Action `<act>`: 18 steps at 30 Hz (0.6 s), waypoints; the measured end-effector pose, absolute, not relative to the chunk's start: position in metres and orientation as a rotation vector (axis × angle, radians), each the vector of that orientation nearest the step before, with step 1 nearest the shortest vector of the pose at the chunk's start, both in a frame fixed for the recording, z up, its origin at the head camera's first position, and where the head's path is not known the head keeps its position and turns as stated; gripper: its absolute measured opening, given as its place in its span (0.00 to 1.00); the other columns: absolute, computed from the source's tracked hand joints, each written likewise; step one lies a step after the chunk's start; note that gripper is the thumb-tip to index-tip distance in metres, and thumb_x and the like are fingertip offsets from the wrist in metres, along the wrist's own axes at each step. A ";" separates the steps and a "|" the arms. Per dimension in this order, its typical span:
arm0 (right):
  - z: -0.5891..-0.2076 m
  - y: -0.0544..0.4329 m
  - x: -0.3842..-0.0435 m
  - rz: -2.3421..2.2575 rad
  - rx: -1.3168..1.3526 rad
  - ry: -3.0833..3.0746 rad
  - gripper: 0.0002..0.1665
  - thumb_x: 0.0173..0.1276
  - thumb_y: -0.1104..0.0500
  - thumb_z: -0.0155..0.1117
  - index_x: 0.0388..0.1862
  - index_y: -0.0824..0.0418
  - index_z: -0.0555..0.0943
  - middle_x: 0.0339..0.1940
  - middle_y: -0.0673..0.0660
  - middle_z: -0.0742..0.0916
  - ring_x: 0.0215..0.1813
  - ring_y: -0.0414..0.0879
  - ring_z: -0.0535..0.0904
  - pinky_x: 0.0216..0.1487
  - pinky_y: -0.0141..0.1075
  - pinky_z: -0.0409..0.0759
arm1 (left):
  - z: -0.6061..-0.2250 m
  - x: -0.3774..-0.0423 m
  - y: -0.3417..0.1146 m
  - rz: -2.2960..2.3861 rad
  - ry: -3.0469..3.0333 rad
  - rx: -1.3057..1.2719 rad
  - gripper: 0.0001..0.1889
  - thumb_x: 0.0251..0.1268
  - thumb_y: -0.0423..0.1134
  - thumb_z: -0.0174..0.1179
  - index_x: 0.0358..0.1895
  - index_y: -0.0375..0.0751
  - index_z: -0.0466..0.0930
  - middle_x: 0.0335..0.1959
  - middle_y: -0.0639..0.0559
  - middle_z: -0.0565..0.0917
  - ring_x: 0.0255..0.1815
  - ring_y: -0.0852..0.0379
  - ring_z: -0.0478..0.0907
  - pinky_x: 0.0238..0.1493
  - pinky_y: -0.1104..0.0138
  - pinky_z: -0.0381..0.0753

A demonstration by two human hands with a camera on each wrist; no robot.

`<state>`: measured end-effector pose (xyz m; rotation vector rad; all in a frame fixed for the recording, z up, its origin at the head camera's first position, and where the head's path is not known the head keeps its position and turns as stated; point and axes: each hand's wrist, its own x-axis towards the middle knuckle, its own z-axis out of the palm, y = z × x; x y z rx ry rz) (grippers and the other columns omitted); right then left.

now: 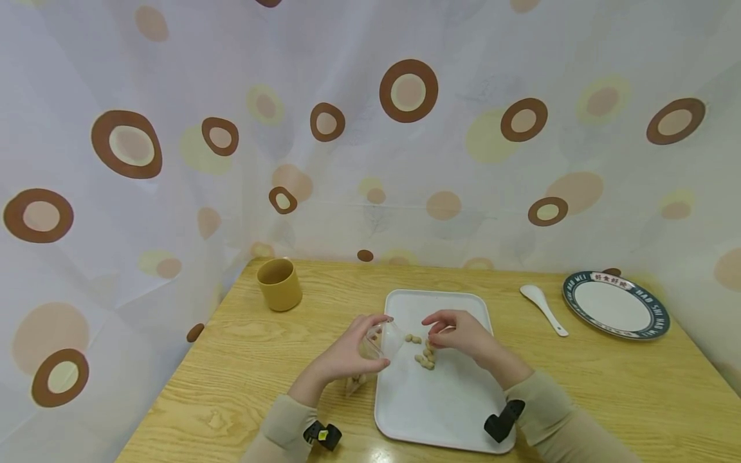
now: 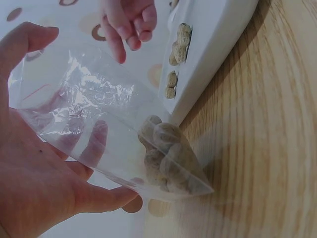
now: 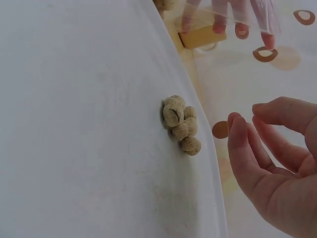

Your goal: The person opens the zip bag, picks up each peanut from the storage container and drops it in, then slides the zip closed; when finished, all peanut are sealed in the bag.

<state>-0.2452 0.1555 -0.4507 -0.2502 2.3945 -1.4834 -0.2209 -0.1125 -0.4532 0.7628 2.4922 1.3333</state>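
My left hand [image 1: 353, 350] grips a clear plastic bag [image 1: 386, 339] by its upper part, over the left side of the white tray [image 1: 451, 399]. Several unshelled peanuts [image 2: 168, 156] lie bunched in the bag's bottom corner, seen in the left wrist view. Above the tray, my right hand [image 1: 466, 333] has its fingers loosely bent and nothing between them. Close to its fingertips, a small group of peanuts [image 3: 181, 126] rests on the tray. Another peanut [image 1: 413, 338] lies a little apart from them, towards the bag.
At the back left of the wooden table [image 1: 341, 289] stands a mustard-yellow cup [image 1: 280, 286]. A white spoon [image 1: 544, 310] lies right of the tray, beside a plate with a dark patterned rim [image 1: 654, 305]. A patterned curtain [image 1: 359, 161] hangs behind the table.
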 end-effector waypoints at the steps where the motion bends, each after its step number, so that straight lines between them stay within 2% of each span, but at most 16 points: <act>1: -0.452 0.156 -0.245 -1.476 -0.245 2.397 0.19 0.67 0.65 0.64 0.57 0.68 0.79 0.39 0.58 0.84 0.39 0.45 0.84 0.47 0.40 0.85 | -0.454 -0.221 -0.113 1.334 2.491 0.761 0.39 0.56 0.45 0.68 0.73 0.50 0.63 0.62 0.42 0.69 0.62 0.49 0.69 0.62 0.47 0.70; 18: -0.472 0.164 -0.252 -1.409 -0.267 2.416 0.18 0.63 0.66 0.67 0.53 0.68 0.81 0.36 0.58 0.84 0.36 0.43 0.83 0.40 0.34 0.83 | -0.455 -0.221 -0.114 1.337 2.497 0.756 0.39 0.56 0.45 0.69 0.73 0.50 0.63 0.63 0.45 0.69 0.64 0.49 0.69 0.63 0.47 0.70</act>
